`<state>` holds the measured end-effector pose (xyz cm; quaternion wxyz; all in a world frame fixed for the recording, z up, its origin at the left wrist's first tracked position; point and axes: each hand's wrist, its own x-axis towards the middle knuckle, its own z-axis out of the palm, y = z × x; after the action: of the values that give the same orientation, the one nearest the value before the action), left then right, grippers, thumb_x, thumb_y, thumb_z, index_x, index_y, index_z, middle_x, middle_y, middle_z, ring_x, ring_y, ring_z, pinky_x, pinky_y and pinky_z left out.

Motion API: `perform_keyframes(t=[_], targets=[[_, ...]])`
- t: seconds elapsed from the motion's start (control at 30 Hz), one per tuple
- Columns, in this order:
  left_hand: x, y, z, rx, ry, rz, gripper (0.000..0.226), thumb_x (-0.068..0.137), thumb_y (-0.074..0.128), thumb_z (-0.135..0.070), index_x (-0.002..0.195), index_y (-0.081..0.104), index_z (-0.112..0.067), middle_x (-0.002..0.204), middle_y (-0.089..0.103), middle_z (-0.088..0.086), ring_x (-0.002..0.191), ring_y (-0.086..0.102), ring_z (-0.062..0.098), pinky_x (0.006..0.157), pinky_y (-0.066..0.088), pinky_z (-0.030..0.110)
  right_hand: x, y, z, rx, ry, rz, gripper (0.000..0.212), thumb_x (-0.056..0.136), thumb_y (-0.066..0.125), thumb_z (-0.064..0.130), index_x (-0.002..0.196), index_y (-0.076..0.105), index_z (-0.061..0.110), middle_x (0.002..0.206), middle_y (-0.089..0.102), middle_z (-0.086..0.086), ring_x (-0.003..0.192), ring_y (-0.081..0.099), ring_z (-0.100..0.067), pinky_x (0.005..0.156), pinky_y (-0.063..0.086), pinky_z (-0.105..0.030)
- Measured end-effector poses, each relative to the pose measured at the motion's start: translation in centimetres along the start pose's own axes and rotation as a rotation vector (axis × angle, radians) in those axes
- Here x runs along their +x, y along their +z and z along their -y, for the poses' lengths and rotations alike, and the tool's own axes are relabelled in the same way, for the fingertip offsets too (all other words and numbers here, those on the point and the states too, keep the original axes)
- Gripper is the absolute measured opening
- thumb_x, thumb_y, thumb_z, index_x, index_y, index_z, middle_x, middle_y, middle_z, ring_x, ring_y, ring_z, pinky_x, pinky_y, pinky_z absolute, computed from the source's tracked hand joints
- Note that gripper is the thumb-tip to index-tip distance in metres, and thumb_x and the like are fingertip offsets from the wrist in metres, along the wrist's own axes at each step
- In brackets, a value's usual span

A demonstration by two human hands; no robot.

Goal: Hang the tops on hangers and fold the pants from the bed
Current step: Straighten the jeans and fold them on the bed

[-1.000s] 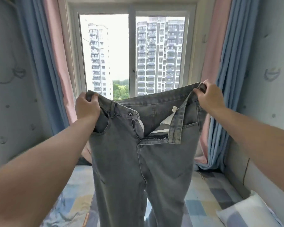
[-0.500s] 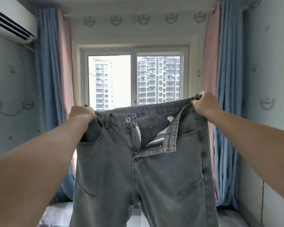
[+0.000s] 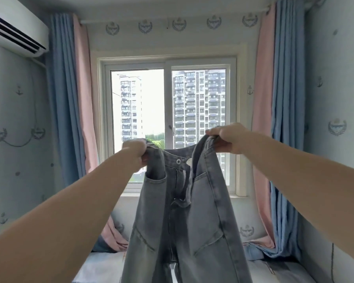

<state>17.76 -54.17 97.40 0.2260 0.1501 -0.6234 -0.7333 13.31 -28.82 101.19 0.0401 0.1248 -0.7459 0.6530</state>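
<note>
Holding grey denim jeans up in the air by the waistband, two-handed. The left hand has its fingers curled round the waistband's left corner, just above the front pocket. The right hand grips the right corner, slightly higher. The hands are near each other, so the waistband sags between them, with the fly open and the button showing.

The jeans face the person. They hang over the bed, in front of the white-framed window. Their long axis is vertical: both legs drop straight down from the hands and run out of the bottom of the view. Cannot tell whether the hems touch the bed.

Judgement: this looks like the start of a lengthwise fold. The cloth lies directly below both hands and neither hand is nearer, since each already holds one end of the waist. The likely next move is to bring one hand across to the other so leg stacks on leg, then lower the jeans flat onto the bed with the legs running along it. The loose fly flap could bunch inside the fold.
</note>
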Motion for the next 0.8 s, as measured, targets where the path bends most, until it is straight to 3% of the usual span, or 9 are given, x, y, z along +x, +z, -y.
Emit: perform_keyframes(t=[0.07, 0.13, 0.3, 0.43, 0.5, 0.63, 0.73, 0.8], targets=[[-1.9, 1.9, -0.2, -0.015, 0.076, 0.065, 0.018, 0.101, 0.052, -0.007, 0.096, 0.07, -0.007, 0.082, 0.069, 0.013, 0.06, 0.066, 0.02, 0.046, 0.058, 0.033, -1.0, 1.4, 0.7, 0.003, -0.042, 0.058, 0.014, 0.083, 0.078, 0.007, 0.086, 0.069, -0.003, 0.074, 0.073, -0.018, 0.063, 0.072, -0.029, 0.063, 0.063, -0.043], [-4.0, 3.6, -0.4, -0.04, 0.132, 0.165, 0.018, 0.101, 0.054, -0.009, 0.094, 0.069, -0.009, 0.083, 0.068, 0.01, 0.063, 0.066, 0.018, 0.052, 0.06, 0.03, -1.8, 2.6, 1.4, 0.007, -0.085, 0.085, 0.012, 0.086, 0.076, 0.006, 0.083, 0.068, -0.002, 0.07, 0.071, -0.017, 0.058, 0.071, -0.026, 0.059, 0.063, -0.04], [-7.2, 5.0, -0.2, -0.021, 0.223, 0.343, 0.017, 0.1, 0.054, -0.014, 0.112, 0.067, -0.015, 0.087, 0.066, 0.002, 0.072, 0.062, 0.017, 0.061, 0.053, 0.029, -3.1, 4.0, 2.5, -0.014, -0.144, 0.114, 0.012, 0.085, 0.074, 0.008, 0.08, 0.068, -0.002, 0.069, 0.071, -0.017, 0.064, 0.073, -0.028, 0.06, 0.06, -0.036], [-8.7, 4.3, 0.8, -0.039, 0.273, 0.482, 0.039, 0.087, 0.066, 0.0, 0.121, 0.065, -0.021, 0.097, 0.073, -0.001, 0.084, 0.068, 0.019, 0.076, 0.055, 0.039, -3.6, 3.9, 3.1, -0.005, -0.176, 0.121, 0.015, 0.084, 0.076, 0.012, 0.084, 0.071, -0.002, 0.071, 0.073, -0.017, 0.063, 0.074, -0.027, 0.059, 0.06, -0.034], [-8.9, 4.3, 1.5, -0.076, 0.312, 0.485, 0.05, 0.082, 0.067, 0.009, 0.124, 0.062, -0.019, 0.102, 0.075, 0.003, 0.084, 0.072, 0.019, 0.078, 0.056, 0.042, -3.9, 4.1, 3.2, -0.037, -0.196, 0.125, 0.02, 0.082, 0.079, 0.018, 0.086, 0.071, 0.0, 0.07, 0.074, -0.014, 0.064, 0.074, -0.025, 0.059, 0.06, -0.032], [-8.4, 4.4, 2.5, -0.185, 0.27, 0.353, 0.051, 0.081, 0.053, 0.017, 0.122, 0.064, -0.012, 0.094, 0.071, 0.008, 0.078, 0.067, 0.025, 0.074, 0.059, 0.04, -4.0, 4.2, 2.5, -0.105, -0.24, 0.129, 0.029, 0.084, 0.079, 0.032, 0.086, 0.072, 0.004, 0.078, 0.076, -0.008, 0.072, 0.073, -0.02, 0.065, 0.061, -0.03], [-7.8, 3.4, 2.6, -0.232, 0.222, 0.316, 0.047, 0.083, 0.049, 0.015, 0.115, 0.067, -0.014, 0.09, 0.072, 0.009, 0.075, 0.068, 0.027, 0.071, 0.062, 0.043, -3.0, 3.0, 1.1, -0.083, -0.364, -0.08, 0.026, 0.092, 0.069, 0.032, 0.096, 0.066, 0.006, 0.09, 0.071, -0.009, 0.079, 0.064, -0.018, 0.068, 0.055, -0.028], [-7.4, 2.4, 2.1, -0.259, 0.224, 0.329, 0.044, 0.084, 0.051, 0.015, 0.116, 0.067, -0.009, 0.089, 0.072, 0.011, 0.072, 0.068, 0.028, 0.067, 0.062, 0.042, -2.5, 2.0, -0.9, -0.141, -0.311, -0.174, 0.038, 0.093, 0.065, 0.043, 0.113, 0.055, 0.012, 0.095, 0.061, -0.004, 0.078, 0.054, -0.013, 0.067, 0.046, -0.028]])
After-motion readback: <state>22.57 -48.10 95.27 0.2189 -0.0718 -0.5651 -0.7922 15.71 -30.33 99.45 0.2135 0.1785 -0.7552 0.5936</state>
